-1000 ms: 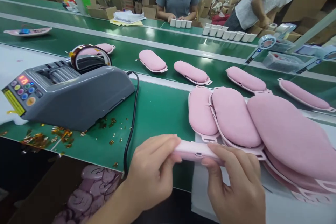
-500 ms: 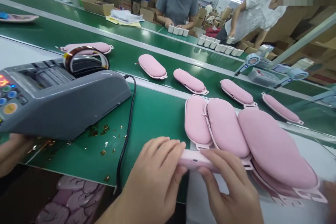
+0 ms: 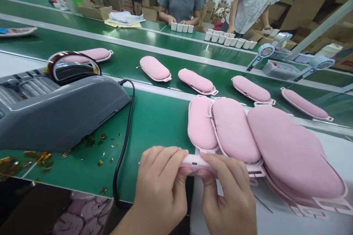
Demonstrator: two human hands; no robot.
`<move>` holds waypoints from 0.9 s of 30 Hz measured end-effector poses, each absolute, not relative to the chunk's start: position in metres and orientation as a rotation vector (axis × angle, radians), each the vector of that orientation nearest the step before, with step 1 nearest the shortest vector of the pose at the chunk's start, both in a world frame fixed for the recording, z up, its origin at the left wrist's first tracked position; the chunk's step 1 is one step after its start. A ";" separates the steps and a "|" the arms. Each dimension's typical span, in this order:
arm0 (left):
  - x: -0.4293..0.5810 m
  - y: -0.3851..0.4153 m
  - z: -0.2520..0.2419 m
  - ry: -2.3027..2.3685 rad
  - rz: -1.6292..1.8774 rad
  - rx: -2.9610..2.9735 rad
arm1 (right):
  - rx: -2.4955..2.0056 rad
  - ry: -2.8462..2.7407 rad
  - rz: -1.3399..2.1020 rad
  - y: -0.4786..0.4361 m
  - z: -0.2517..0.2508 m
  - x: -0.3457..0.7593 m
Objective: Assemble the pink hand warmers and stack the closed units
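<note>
Between my two hands is a pink padded oblong shell (image 3: 194,162), held edge-on with a small rectangular port facing me. My left hand (image 3: 162,181) is closed on its left part, fingers on top and thumb below. The right part is pinched by my right hand (image 3: 228,187) in the same way. Most of the shell is hidden behind my fingers. Just beyond it, a pink padded shell (image 3: 202,125), a second like shell (image 3: 235,130) and a stack of larger-looking shells (image 3: 292,150) with slotted end tabs lie overlapping.
A grey tape dispenser (image 3: 66,112) with a tape roll stands left, its black cable (image 3: 125,147) running to the table edge. Gold tape scraps (image 3: 44,159) litter the green table. More pink shells (image 3: 156,68) lie along the belt. Two people work across it beside white cups (image 3: 228,39).
The view has shifted slightly. My thumbs have come closer together under the shell, and the port side shows more squarely. Another person's hand at the left edge is out of view.
</note>
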State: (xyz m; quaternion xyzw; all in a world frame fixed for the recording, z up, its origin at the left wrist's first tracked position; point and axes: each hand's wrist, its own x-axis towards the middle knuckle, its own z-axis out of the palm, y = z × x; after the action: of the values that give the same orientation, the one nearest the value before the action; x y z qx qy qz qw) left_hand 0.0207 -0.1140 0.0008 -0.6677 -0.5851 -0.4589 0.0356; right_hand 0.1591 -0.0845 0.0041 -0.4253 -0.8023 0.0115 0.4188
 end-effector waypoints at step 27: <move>-0.018 0.015 0.134 -1.038 -1.424 -2.060 | -0.819 -2.180 -0.557 0.025 0.164 0.151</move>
State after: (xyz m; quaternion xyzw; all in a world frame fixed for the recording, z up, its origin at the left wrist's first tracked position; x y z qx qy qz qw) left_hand -0.0177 0.0153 0.1342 -0.7424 -0.3740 -0.5132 0.2138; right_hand 0.1515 0.0252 0.1635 -0.3183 -0.8476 -0.2168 0.3651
